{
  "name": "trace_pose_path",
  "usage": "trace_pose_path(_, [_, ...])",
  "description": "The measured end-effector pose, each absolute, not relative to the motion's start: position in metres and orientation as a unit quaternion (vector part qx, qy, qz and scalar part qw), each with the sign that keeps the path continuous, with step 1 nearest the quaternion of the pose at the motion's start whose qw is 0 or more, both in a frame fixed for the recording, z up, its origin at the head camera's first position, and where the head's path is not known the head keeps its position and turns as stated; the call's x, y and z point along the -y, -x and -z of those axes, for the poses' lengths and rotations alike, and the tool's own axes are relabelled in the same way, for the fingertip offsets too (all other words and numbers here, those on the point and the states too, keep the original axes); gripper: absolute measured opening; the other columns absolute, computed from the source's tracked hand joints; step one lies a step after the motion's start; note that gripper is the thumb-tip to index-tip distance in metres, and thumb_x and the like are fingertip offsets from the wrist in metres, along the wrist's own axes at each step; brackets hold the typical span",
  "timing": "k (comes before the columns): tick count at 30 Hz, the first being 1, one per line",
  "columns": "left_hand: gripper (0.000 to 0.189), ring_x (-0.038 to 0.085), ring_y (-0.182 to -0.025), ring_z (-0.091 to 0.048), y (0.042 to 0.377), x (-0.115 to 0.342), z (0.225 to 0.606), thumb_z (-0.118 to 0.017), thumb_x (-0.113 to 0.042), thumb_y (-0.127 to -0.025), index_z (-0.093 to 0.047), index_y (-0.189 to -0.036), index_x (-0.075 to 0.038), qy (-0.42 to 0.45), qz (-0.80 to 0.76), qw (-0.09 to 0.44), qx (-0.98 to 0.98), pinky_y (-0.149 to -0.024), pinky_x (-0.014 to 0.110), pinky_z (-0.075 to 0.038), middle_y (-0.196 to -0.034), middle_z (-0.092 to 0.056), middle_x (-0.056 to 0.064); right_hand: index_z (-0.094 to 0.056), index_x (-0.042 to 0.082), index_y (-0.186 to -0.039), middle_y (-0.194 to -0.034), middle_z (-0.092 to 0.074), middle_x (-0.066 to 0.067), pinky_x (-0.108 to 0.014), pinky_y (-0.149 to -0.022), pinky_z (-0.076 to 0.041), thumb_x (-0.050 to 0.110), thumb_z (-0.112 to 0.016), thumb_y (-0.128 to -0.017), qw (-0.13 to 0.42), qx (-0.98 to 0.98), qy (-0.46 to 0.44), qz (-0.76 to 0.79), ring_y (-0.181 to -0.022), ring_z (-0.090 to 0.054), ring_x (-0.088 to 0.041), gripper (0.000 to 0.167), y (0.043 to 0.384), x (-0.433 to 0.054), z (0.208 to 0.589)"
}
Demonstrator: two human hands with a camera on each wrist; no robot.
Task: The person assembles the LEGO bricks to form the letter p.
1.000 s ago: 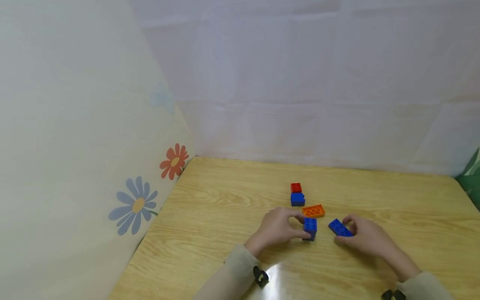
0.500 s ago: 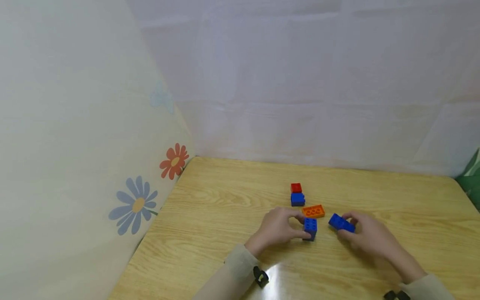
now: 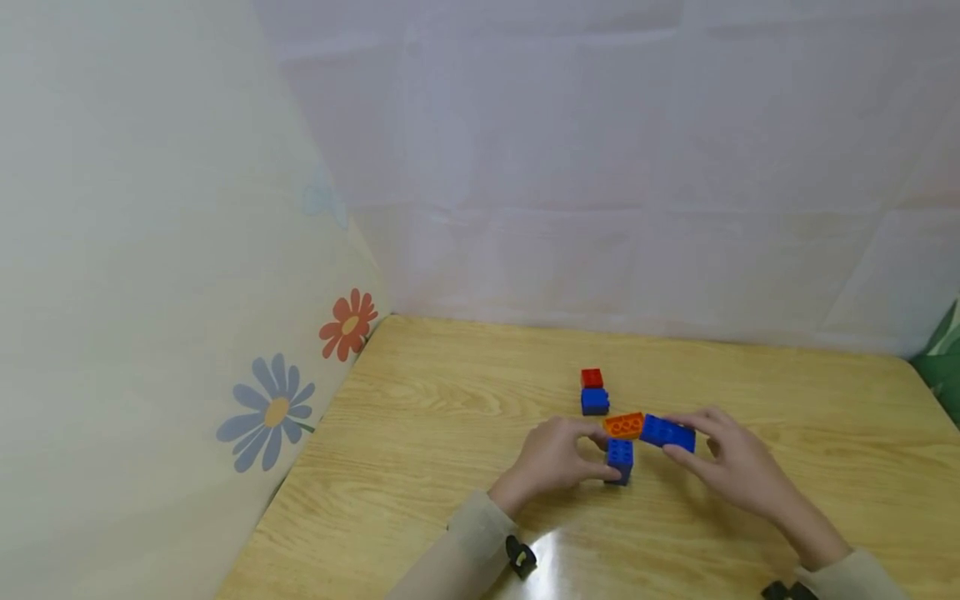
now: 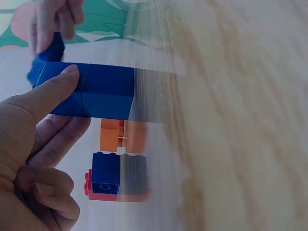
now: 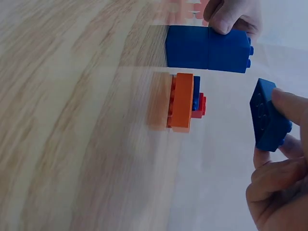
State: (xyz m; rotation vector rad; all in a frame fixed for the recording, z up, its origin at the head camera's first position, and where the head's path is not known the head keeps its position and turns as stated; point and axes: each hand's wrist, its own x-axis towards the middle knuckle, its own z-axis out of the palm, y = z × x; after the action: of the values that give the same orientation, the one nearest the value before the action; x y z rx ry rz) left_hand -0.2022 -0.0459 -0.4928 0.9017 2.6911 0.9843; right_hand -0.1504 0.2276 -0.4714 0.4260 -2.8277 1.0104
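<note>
My left hand [image 3: 553, 456] pinches a stack of two blue building bricks [image 3: 619, 461] between thumb and fingers; the stack stands upright on the table, studs up. In the left wrist view the seam between the two bricks [image 4: 103, 91] shows. My right hand [image 3: 738, 462] holds a longer blue brick [image 3: 667, 433] by its right end, tilted and raised off the table. Its hollow underside faces the table side in the right wrist view, where the held brick [image 5: 270, 115] is apart from the stack [image 5: 207, 48]. Just behind the stack lies an orange brick [image 3: 622, 426] on its studs.
Farther back on the wooden table [image 3: 450, 392] lie a small blue brick [image 3: 595, 402] and a red brick [image 3: 592, 378], close together. A pale cloth [image 3: 525, 167] hangs behind the table, and a flower-printed one [image 3: 150, 250] stands along its left side.
My right hand has lifted the longer blue brick and moved it left, toward the stack, turning and tilting it on the way. The left hand has kept its place on the stack.
</note>
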Motion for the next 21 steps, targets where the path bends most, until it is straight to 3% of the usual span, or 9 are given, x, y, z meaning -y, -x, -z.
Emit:
trace_pose_path(8, [0.032,-0.002,-0.086,-0.062,0.202,0.046,0.492,-0.088,-0.05,-0.081,-0.079,-0.102,-0.027,-0.303,-0.323,0.061,-0.894,-0.074,0.023,-0.048,-0.099,-0.071,-0.023,-0.074,0.014,-0.127,-0.1,-0.059,0.003,-0.024,-0.052,-0.037,0.025,-0.079,-0.095,0.104,0.903,-0.207,-0.363,-0.063,-0.039,-0.008,0.034,0.151,-0.216,0.471])
trace_pose_path(21, [0.035,-0.001,-0.092,-0.064,0.202,0.046,0.494,-0.087,-0.049,-0.083,-0.079,-0.106,-0.026,-0.313,-0.316,0.058,-0.893,-0.077,0.022,-0.049,-0.102,-0.072,-0.021,-0.072,0.019,-0.128,-0.108,-0.058,0.004,-0.025,-0.056,-0.042,0.022,-0.078,-0.095,0.08,0.886,-0.253,-0.38,-0.07,-0.048,-0.012,0.034,0.154,-0.203,0.479])
